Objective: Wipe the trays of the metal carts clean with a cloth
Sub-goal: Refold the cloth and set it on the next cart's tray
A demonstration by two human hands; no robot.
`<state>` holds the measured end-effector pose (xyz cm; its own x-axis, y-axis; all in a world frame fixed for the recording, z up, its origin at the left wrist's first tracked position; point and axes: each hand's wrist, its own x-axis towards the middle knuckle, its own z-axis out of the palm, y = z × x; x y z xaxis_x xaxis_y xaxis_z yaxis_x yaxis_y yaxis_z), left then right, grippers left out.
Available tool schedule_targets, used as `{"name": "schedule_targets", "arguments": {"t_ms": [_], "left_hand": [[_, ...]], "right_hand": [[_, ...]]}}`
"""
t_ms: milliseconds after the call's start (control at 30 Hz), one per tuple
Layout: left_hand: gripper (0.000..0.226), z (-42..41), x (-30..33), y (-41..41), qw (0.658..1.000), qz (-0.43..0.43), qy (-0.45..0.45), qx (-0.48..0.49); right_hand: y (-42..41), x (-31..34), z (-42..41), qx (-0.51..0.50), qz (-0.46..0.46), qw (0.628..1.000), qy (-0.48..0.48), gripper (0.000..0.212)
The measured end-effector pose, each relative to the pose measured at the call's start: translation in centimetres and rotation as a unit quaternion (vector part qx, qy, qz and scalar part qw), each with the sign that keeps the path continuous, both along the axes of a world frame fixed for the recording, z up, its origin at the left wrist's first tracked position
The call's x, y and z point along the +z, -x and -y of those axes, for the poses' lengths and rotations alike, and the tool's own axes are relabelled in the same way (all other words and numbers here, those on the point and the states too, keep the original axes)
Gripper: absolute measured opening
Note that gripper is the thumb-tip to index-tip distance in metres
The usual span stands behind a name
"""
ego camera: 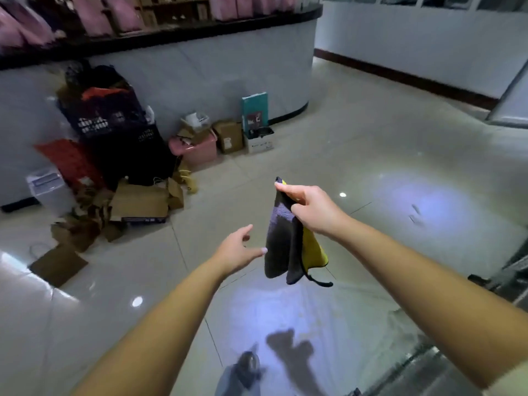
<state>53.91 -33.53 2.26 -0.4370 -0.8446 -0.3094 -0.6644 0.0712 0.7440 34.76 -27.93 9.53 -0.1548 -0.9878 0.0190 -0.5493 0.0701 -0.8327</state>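
Cloth in hand, wiping not started
Metal cart (511, 278) just visible at R edge – trays untouched; grey/yellow cloth (288, 241) hangs over floor, pinched by R hand (310, 208); L hand (238, 250) loose, fingers apart, beside it.

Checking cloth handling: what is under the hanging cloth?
Only bare tiled floor and the cloth's shadow; no tray beneath. The right hand pinches the cloth in mid-air; the left hand is open beside it.
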Motion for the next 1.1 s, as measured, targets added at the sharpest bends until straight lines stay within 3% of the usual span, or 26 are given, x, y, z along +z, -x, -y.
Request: {"name": "schedule_targets", "arguments": {"t_ms": [200, 300, 400, 467, 533, 600, 700, 767, 1000, 1033, 1100], "left_hand": [[0.113, 11.4, -2.6, 9.4, 0.983, -0.049, -0.127, -0.125], [0.101, 15.1, -3.7, 13.7, 0.964, -0.076, -0.172, -0.187], [0.093, 16.5, -4.4, 18.1, 0.973, -0.077, -0.096, -0.197], [0.066, 17.2, -4.3, 21.3, 0.984, -0.074, 0.052, -0.154], [0.046, 17.9, -3.9, 24.7, 0.972, -0.090, 0.119, -0.180], [0.042, 18.7, -3.6, 28.3, 0.952, -0.090, 0.096, -0.277], [0.069, 19.4, -3.3, 34.4, 0.898, -0.063, 0.030, -0.434], [0.078, 19.5, -3.3, 38.7, 0.871, -0.048, 0.026, -0.488], [0.009, 18.9, -1.9, 52.2, 0.844, -0.069, 0.071, -0.528], [0.004, 18.7, -1.7, 53.8, 0.842, -0.075, 0.064, -0.531], [0.018, 18.0, -1.5, 57.0, 0.834, -0.083, 0.056, -0.543]], "right_hand": [[6.1, 1.3, 5.0, -0.118, 0.061, 0.991, 0.009, 0.071], [9.2, 2.3, 6.8, -0.171, 0.057, 0.984, 0.016, 0.077], [12.4, 3.0, 7.8, -0.228, 0.052, 0.972, 0.026, 0.078], [14.8, 3.1, 8.3, -0.256, 0.050, 0.965, 0.036, 0.077], [17.4, 3.1, 8.7, -0.283, 0.051, 0.956, 0.056, 0.075], [20.2, 3.3, 9.1, -0.303, 0.057, 0.948, 0.076, 0.071], [25.5, 3.7, 9.6, -0.330, 0.066, 0.936, 0.101, 0.068], [29.2, 4.0, 9.6, -0.353, 0.076, 0.926, 0.111, 0.069], [39.6, 4.9, 7.1, -0.424, 0.054, 0.898, 0.105, 0.070], [40.9, 5.0, 6.4, -0.443, 0.037, 0.891, 0.098, 0.070], [43.6, 4.9, 4.7, -0.483, -0.017, 0.872, 0.070, 0.070]]}}
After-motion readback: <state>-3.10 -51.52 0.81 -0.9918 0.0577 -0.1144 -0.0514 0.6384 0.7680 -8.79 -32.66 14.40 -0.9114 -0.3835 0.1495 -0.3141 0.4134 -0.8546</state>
